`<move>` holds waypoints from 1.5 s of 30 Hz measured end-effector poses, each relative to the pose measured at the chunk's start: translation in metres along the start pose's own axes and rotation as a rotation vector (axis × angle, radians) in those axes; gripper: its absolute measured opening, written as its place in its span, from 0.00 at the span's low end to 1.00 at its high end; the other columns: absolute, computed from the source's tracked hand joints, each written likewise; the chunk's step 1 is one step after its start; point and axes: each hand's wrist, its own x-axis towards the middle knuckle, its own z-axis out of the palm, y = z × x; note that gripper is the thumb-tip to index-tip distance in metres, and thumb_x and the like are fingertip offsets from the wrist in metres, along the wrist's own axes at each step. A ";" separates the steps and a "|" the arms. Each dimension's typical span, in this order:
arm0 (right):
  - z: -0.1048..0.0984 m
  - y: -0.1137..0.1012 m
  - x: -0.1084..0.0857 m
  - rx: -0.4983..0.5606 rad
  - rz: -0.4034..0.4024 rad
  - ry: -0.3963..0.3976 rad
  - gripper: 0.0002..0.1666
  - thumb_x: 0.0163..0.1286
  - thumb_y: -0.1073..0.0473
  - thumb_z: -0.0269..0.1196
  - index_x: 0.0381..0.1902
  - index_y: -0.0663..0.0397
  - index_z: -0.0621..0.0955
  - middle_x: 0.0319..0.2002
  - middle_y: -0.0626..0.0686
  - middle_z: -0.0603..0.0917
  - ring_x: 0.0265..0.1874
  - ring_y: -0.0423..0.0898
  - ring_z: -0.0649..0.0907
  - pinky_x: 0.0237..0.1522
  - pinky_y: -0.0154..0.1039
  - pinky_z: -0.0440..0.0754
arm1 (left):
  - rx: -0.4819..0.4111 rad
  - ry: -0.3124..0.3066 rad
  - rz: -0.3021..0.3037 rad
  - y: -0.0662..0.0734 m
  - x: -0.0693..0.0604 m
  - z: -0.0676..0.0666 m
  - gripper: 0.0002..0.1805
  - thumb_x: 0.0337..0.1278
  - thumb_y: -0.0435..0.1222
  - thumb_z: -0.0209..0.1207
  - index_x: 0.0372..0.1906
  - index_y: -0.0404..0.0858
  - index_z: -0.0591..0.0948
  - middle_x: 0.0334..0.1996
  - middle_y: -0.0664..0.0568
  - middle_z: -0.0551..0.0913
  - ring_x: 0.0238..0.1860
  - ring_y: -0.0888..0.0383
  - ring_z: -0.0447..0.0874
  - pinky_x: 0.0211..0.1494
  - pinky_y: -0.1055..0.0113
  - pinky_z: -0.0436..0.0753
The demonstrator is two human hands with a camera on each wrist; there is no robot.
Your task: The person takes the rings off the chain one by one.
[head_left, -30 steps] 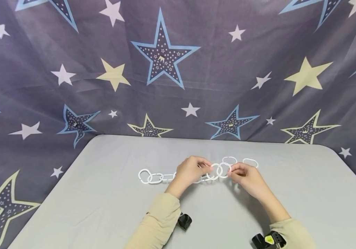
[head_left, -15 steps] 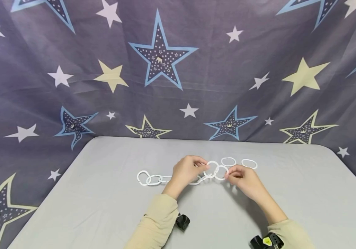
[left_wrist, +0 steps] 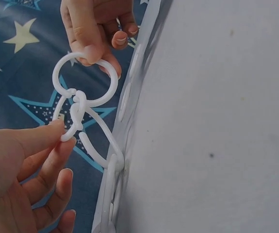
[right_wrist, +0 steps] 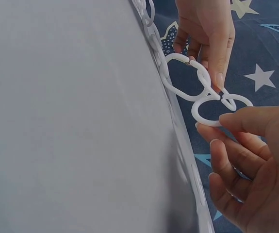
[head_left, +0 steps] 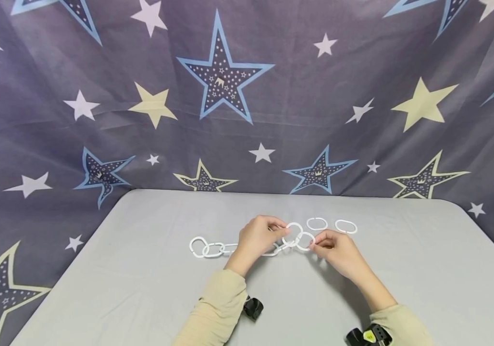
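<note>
A white plastic chain of open links (head_left: 215,256) runs across the table, partly hidden behind my left hand. My left hand (head_left: 255,240) pinches one link (left_wrist: 58,104) between thumb and fingertip, raised near the chain's right end. Thumb and forefinger of my right hand (head_left: 338,252) grip the end link (right_wrist: 196,114), a rounder-looking ring. In both wrist views this ring hooks through the left hand's link, and a gap shows in the ring beside the joint. Below the left hand's link, another link (left_wrist: 107,128) hangs down towards the rest of the chain.
Two loose white links lie behind the right hand: one oval link (head_left: 317,229) and another (head_left: 345,233) farther right. A grey cloth covers the table (head_left: 143,288). Behind it hangs a dark curtain (head_left: 247,173) with stars. Each wrist wears a black camera (head_left: 253,308).
Both hands have shifted slightly left in the head view, with the two held links lower and still joined. The view itself moved a little. Over the last half second almost nothing differs.
</note>
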 end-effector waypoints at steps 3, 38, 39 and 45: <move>0.000 0.000 0.000 -0.016 -0.005 0.010 0.03 0.62 0.67 0.68 0.31 0.61 0.82 0.27 0.55 0.87 0.23 0.43 0.81 0.27 0.33 0.75 | 0.002 0.003 0.000 0.000 0.000 0.000 0.10 0.54 0.51 0.69 0.37 0.53 0.90 0.26 0.67 0.85 0.27 0.67 0.78 0.34 0.63 0.74; -0.004 0.008 0.001 -0.025 -0.051 0.007 0.04 0.60 0.68 0.69 0.30 0.61 0.83 0.25 0.55 0.85 0.22 0.46 0.81 0.26 0.34 0.76 | 0.018 0.010 -0.024 -0.004 0.001 0.000 0.08 0.56 0.48 0.68 0.37 0.52 0.90 0.26 0.68 0.84 0.27 0.67 0.78 0.35 0.63 0.75; -0.004 0.008 0.001 -0.022 -0.053 0.008 0.03 0.60 0.68 0.69 0.30 0.61 0.83 0.25 0.55 0.85 0.22 0.46 0.81 0.26 0.34 0.76 | 0.019 0.008 -0.025 -0.004 0.001 0.000 0.08 0.56 0.49 0.68 0.37 0.53 0.90 0.26 0.68 0.85 0.27 0.67 0.78 0.35 0.63 0.75; -0.011 0.007 0.001 -0.015 -0.057 0.042 0.06 0.61 0.66 0.70 0.34 0.64 0.83 0.29 0.55 0.87 0.23 0.42 0.81 0.28 0.33 0.77 | 0.019 0.009 -0.026 -0.004 0.001 0.001 0.08 0.57 0.49 0.67 0.37 0.53 0.90 0.26 0.68 0.85 0.28 0.67 0.79 0.36 0.63 0.75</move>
